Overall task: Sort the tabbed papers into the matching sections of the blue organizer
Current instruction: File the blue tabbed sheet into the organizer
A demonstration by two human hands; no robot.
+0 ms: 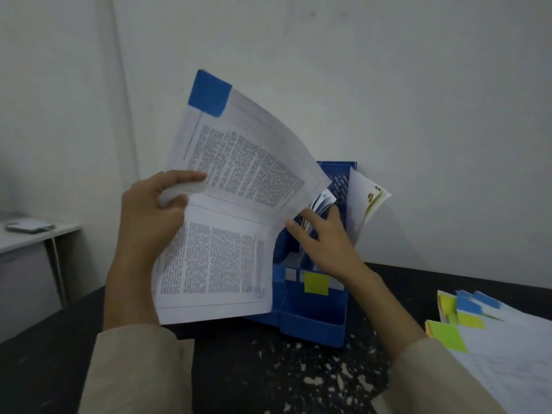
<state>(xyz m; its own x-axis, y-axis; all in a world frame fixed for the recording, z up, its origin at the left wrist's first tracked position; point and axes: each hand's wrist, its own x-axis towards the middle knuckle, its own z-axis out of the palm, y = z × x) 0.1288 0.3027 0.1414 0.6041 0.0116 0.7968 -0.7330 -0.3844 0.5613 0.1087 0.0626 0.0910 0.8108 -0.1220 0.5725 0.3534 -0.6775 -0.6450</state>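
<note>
1. Papers [227, 204] with a blue tab [210, 93] at the top corner are up in my left hand [149, 216], thumb on the printed face and fingers curled behind the left edge, so the sheets fan out and hang in front of the left part of the organizer

2. I read that grip as a carrying pinch: held by one edge, the bundle curves and the tab stands clear at the top where I can check its colour

3. Organizer [313, 321] stands upright on the dark table [268, 380], back against the wall [388, 85], with a low front tray and a yellow-green label [316, 282] on its front; a blue label seems to sit left of it, partly hidden by the sheets

4. My right hand [325, 240] reaches into the slots with fingers spread and fairly straight, pressing filed sheets toward the right; I judge this opens a gap for the blue-tabbed bundle. It grips nothing that I can see

5. A booklet [369, 204] leans out of the rightmost section

6. Far right, the unsorted pile [493, 348] lies flat with blue, yellow and green tabs fanned along its near edge, so plenty remains

7. Next, I would steer the bundle down into the gap without buckling it
</note>
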